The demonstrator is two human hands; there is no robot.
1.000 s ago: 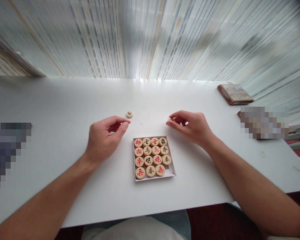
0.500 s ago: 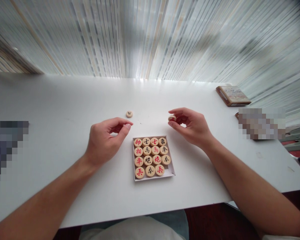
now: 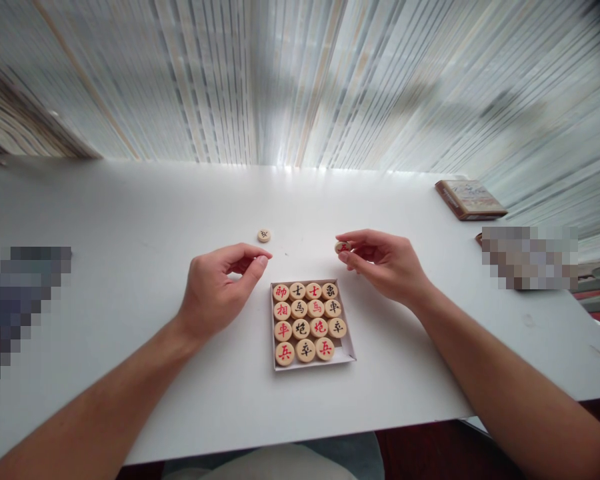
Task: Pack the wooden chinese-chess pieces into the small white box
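Observation:
A shallow white tray [image 3: 351, 349] near the table's front edge holds several round wooden chess pieces marked in red or black. My right hand [image 3: 380, 261] hovers just behind the tray's right corner, its fingertips pinched on one chess piece [image 3: 343, 247] with a red mark. My left hand [image 3: 220, 287] rests left of the tray, fingers curled with thumb and forefinger nearly touching; nothing shows between them. A lone piece [image 3: 264, 235] with a black mark lies on the white table [image 3: 130, 220] just beyond my left hand.
A brown box [image 3: 469, 199] lies at the table's far right corner. Blurred-out patches sit at the left and right table edges. A striped curtain hangs behind the table. My lap shows under the front edge.
My right hand lifted the red-marked piece off the table and now holds it raised in its fingertips. My left hand stayed in place. The view shifted slightly.

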